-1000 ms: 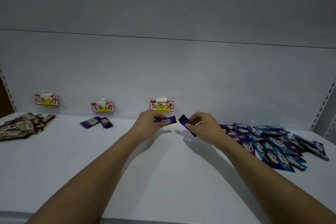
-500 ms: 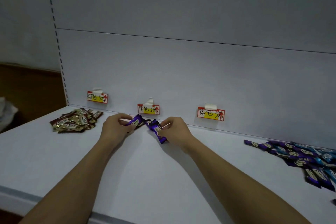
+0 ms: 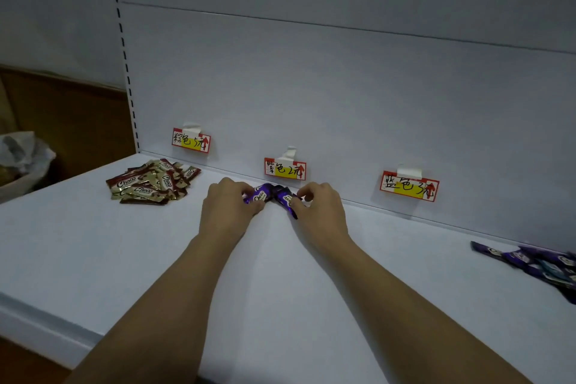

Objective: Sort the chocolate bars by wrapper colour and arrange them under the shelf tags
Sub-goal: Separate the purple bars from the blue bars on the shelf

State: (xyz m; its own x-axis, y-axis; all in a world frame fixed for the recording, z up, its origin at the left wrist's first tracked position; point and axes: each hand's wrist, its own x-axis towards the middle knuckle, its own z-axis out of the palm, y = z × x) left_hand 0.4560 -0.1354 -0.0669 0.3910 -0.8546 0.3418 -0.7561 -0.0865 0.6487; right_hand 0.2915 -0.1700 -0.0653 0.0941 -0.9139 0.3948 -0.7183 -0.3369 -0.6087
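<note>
Under the middle red-and-yellow paper tag point(image 3: 285, 169) taped to the back panel, we hold two purple foil-wrapped chocolate bars low over the white shelf board point(image 3: 93, 259): our left hand point(image 3: 229, 207) pinches one purple bar point(image 3: 259, 194) between thumb and fingers, and our right hand point(image 3: 321, 209) pinches the other purple bar point(image 3: 286, 200), the two bars meeting end to end in a shallow V. The risk, as we judge it, is that slick wrappers slide or fan out on release, leaving a crooked pair that strays from the tag, or that we bump the dark bars already lying behind them. Working left to right, a heap of brown-and-gold wrapped bars point(image 3: 151, 185) sits below the left tag point(image 3: 190, 140), the right tag point(image 3: 409, 187) has nothing beneath it, and a mixed purple and blue pile point(image 3: 533, 262) waits at the far right edge. Beyond the slotted shelf upright on the left we see a wooden wall and a bin lined with a pale bag point(image 3: 21, 159); the room is dim.
</note>
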